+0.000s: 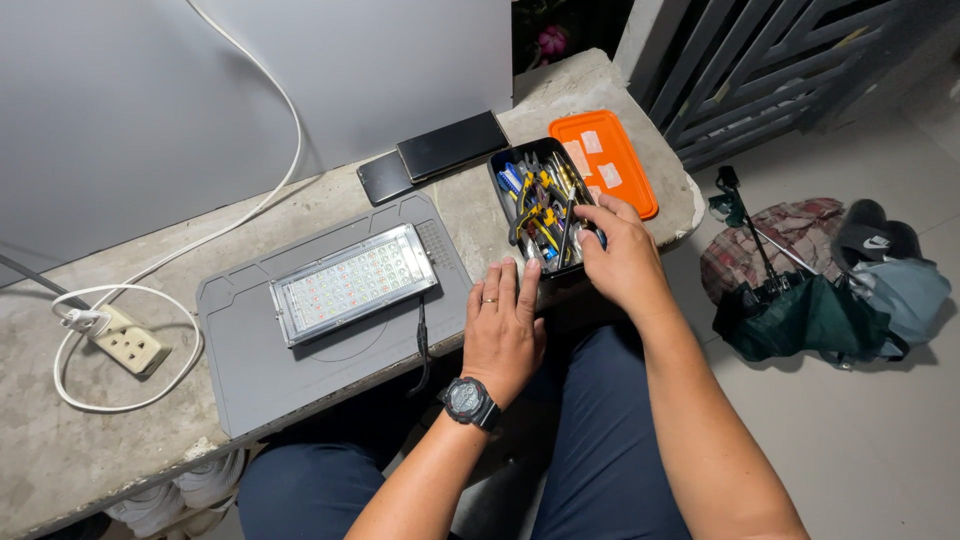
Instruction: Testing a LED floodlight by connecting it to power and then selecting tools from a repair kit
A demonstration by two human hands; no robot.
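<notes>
A dark open tool box packed with several small tools stands on the concrete bench, its orange lid lying beside it on the right. My right hand reaches into the box's near end, fingers curled among the tools; what they grip is hidden. My left hand, with a ring and a black wristwatch, rests flat against the near left corner of the box. A rectangular LED floodlight lies face up on a grey work mat, left of my hands.
Two dark phones lie behind the box by the white wall. A white power strip with looped cable sits at the left. On the floor to the right are a green umbrella, cloth and shoes. Metal gate bars stand top right.
</notes>
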